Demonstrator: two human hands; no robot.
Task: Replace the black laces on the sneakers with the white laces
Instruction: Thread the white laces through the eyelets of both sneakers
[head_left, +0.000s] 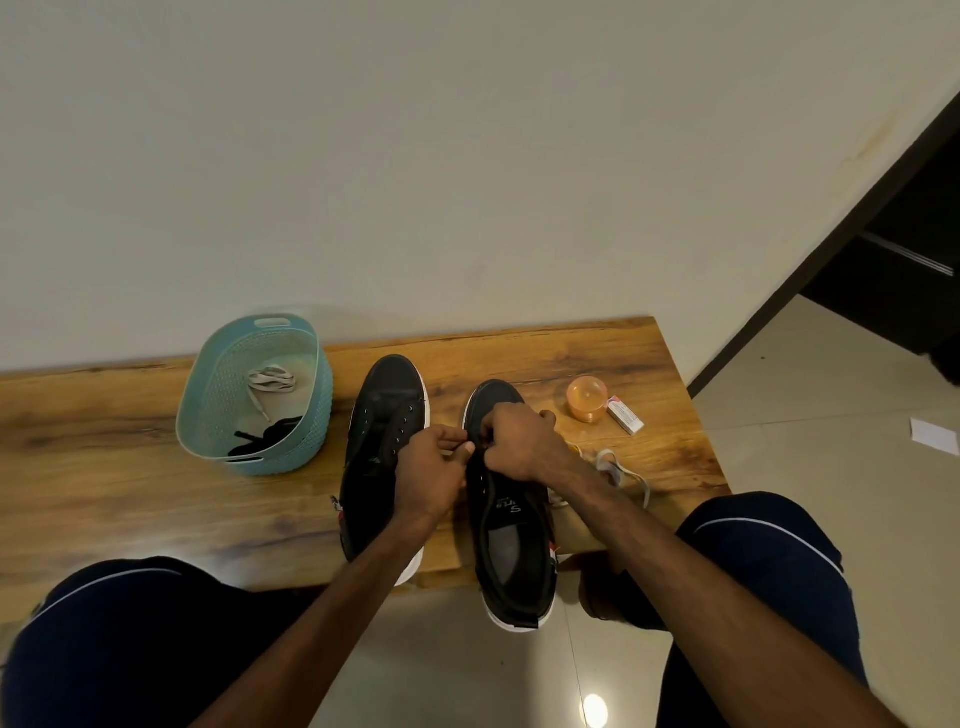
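Two black sneakers with white soles lie on the wooden bench (156, 415). The left sneaker (382, 415) shows bare eyelets with no lace. The right sneaker (511, 540) overhangs the bench's front edge. My left hand (434, 467) and my right hand (514, 441) meet over the right sneaker's front eyelets, fingers curled and pinching something small there; what they pinch is hidden. A white lace (618, 470) trails on the bench from under my right wrist. In the teal basket (306, 426) lie a second white lace (270, 382) and black laces (265, 436).
An orange round container (587, 397) and a small white box (626, 415) sit at the bench's right end. A wall stands right behind the bench. My knees flank the front edge. Tiled floor lies below, with a white paper (935, 436) on it.
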